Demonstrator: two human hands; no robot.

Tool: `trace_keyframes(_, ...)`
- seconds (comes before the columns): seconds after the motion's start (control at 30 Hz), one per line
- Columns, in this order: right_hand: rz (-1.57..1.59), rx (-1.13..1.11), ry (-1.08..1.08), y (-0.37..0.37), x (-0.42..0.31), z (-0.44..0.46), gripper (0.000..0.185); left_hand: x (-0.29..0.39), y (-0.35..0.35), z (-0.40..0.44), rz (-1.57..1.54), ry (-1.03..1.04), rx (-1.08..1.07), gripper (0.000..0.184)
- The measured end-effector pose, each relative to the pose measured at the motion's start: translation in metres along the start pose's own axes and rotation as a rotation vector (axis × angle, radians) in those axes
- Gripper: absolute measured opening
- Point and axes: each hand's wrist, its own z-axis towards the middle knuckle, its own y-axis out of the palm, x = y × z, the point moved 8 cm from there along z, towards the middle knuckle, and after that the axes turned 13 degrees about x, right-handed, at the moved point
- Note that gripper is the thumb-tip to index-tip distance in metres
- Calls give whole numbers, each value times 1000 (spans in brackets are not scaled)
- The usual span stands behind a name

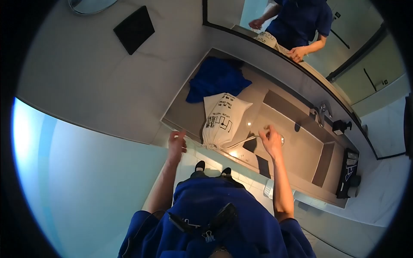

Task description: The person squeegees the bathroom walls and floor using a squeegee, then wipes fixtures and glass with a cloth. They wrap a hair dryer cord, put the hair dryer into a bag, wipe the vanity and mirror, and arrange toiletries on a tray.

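A cream cloth drawstring bag (pixel 224 120) with black printing lies on the counter, its gathered neck toward me at the front edge. My right hand (pixel 271 141) is closed on one end of the drawstring (pixel 241 142), which stretches from the neck over the front of the sink. To the left of the neck, my left hand (pixel 177 145) has its fingers curled, and a thin, faint length of cord runs toward it. The bag looks full and its mouth is drawn tight. Behind it, touching or nearly so, lies a crumpled blue cloth (pixel 217 79).
Right of the bag is a sink basin (pixel 297 146) with a chrome tap (pixel 322 114). A black soap dispenser (pixel 342 126) and a black tray of small items (pixel 347 172) stand farther right. A mirror (pixel 284 26) runs along the wall; a black panel (pixel 134 30) is on the left wall.
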Motion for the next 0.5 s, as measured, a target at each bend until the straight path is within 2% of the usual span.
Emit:
trace_keyframes(0.03, 38, -3, 43, 6, -19, 18, 30, 0, 24, -17, 96, -8, -118, 46)
trace_keyframes(0.1, 133, 81, -73, 32, -48, 51, 34, -3, 63, -44, 243, -65, -265, 65)
trace_keyframes(0.17, 261, 170, -112, 77, -50, 83, 41, 1, 85, -62, 182, -22, -276, 68)
trace_keyframes(0.2, 266, 47, 8, 103, -46, 92, 42, 3, 90, -64, 150, 1, -281, 69)
trace_keyframes(0.27, 268, -208, 254, 145, -38, 97, 43, -1, 94, -62, 72, -61, -358, 66)
trace_keyframes(0.3, 356, -285, 292, 152, -37, 98, 43, -7, 95, -63, 38, -95, -394, 64)
trace_keyframes(0.37, 527, -441, 376, 156, -34, 100, 43, -24, 89, -57, -86, -91, -399, 49)
trace_keyframes(0.43, 630, -492, 420, 145, -28, 91, 47, -24, 79, -55, -126, -87, -390, 41)
trace_keyframes(0.5, 761, -611, 464, 123, -30, 69, 49, 0, 68, -71, -124, 29, -364, 31)
